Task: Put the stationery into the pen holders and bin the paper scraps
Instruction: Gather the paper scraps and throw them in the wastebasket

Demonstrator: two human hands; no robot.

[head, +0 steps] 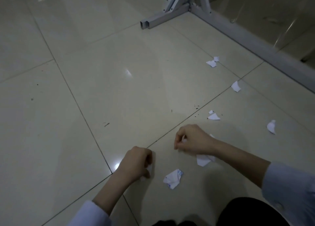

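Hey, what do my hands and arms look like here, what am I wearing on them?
The left hand and right hand are bare: no gloves, rings or watch visible. The left sleeve and right sleeve are pale bluish-white shirt sleeves ending short of the wrists; the right cuff shows a small button.

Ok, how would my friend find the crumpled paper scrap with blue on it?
Start at the grey metal frame at the top right, then follow the white scraps down the tiled floor toward the two hands. The crumpled scrap lies on the floor just below the gap between the left hand and the right hand. It alone shows blue marks; the others look plain white.
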